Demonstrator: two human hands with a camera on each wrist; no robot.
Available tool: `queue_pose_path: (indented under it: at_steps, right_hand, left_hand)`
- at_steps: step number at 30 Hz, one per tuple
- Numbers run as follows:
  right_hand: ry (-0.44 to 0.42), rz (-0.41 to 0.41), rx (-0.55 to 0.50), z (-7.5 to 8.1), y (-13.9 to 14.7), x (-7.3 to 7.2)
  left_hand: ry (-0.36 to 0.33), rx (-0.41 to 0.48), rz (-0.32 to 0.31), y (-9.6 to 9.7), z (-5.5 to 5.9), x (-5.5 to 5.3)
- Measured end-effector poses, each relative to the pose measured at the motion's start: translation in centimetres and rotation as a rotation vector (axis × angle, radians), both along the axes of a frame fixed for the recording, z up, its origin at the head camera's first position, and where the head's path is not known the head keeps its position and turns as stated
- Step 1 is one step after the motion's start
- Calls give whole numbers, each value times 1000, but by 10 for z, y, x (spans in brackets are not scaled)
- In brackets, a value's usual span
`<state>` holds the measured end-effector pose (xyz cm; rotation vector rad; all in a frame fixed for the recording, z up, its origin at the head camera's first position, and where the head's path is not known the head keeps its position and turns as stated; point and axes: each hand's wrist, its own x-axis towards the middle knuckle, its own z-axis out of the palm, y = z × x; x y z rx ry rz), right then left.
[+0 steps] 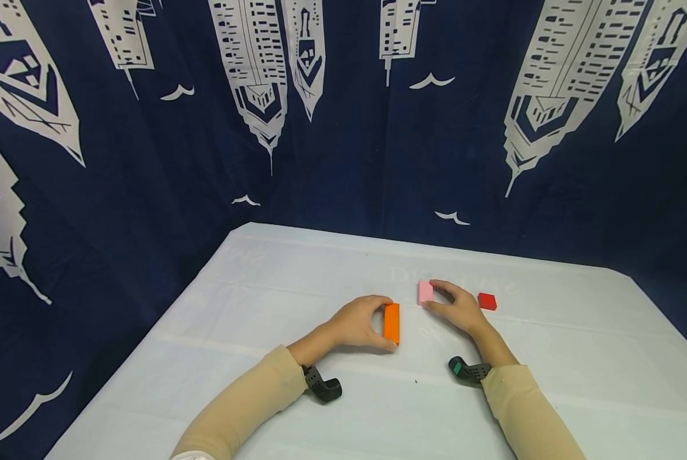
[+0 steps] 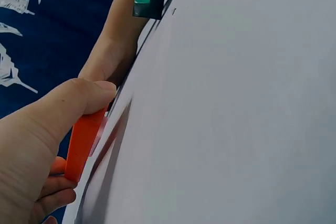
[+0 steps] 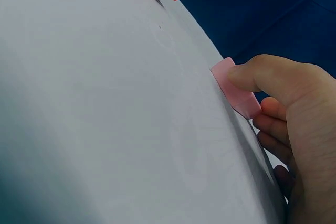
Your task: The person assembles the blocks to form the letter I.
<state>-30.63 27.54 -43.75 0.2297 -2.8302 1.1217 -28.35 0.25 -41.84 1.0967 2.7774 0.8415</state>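
My left hand [image 1: 357, 322] grips a long orange block [image 1: 392, 324] by its two ends, thumb at the near end and fingers at the far end. In the left wrist view, the orange block [image 2: 84, 142] appears slightly raised, with a shadow beside it on the table. Farther back and to the right, my right hand [image 1: 457, 310] pinches a small pink block [image 1: 425, 292] between thumb and fingers. The right wrist view shows the pink block [image 3: 236, 88] close to the tabletop; whether it touches is hard to tell. A red block [image 1: 487, 301] lies just right of my right hand.
Both hands work over a white-covered table [image 1: 251, 255]. Behind its far edge hangs a dark blue curtain [image 1: 349, 153] printed with pale buildings and birds. Each wrist carries a black camera mount, the left one [image 1: 323, 387] and the right one [image 1: 467, 370], low over the table.
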Motion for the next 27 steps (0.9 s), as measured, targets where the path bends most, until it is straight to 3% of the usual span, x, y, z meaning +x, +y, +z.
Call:
queue_pose_path:
  at_steps: [9,21,27]
  right_hand:
    - [-4,-2,-1,0,0,-1]
    - [8,-6,6,0,-2,-2]
    - [-1,-6,9,-1,0,-1]
  left_hand:
    - [8,-44,3,-1,-6,-1]
    - [-29,-16,-21,-3,-12,-4]
    - [1,-21,-22,-3,-14,-5]
